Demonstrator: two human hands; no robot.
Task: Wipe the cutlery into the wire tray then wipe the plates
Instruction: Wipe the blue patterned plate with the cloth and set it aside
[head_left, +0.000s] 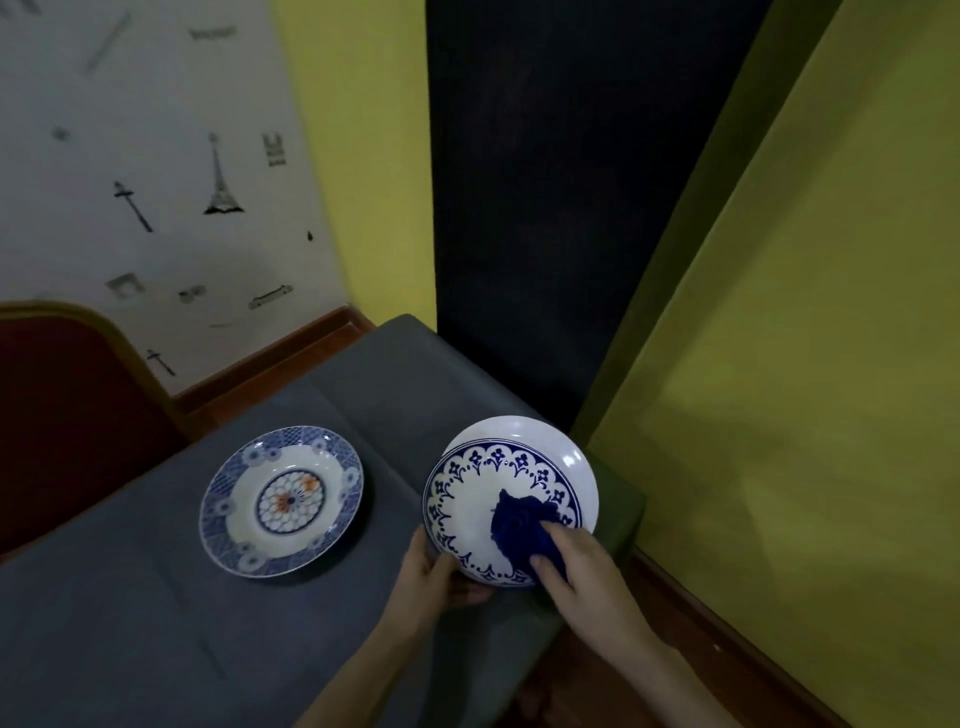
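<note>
Hands: left (434, 571) grips tilted plate (498, 467) rim; right (576, 564) presses bunched blue cloth (519, 527) inside.

Both hands (519, 569) and forearms are bare, without sleeves.

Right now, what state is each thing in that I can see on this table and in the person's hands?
White plate with blue border: lifted, tilted toward the camera, being wiped.
Blue cloth: bunched, pressed against the plate's face.
Left hand: grips the plate's lower rim.
Right hand: fingers curled round the cloth.
Patterned blue plate: lying flat on the grey table, face up, untouched.
</note>
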